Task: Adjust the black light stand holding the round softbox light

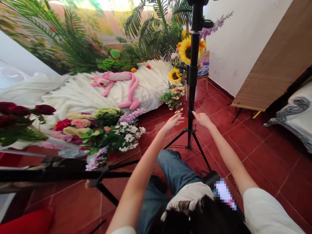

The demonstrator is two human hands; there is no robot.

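Observation:
A black light stand (192, 78) rises in front of me, its legs spread on the floor. My left hand (174, 121) is just left of the pole, fingers stretched out and somewhat blurred, holding nothing. On the other side, my right hand (203, 119) has its fingertips close to the lower pole, by a dark collar. Its index finger points toward the pole, and I cannot tell whether it touches. Nothing shows in its grasp.
White fabric (156, 84) bears a pink plush toy (122, 76). Bunched flowers (109, 133) stand at left above another black stand (97, 175). Sunflowers (186, 50) are behind the pole. A brown panel (263, 61) and a white silver-trimmed seat (298, 110) are at right.

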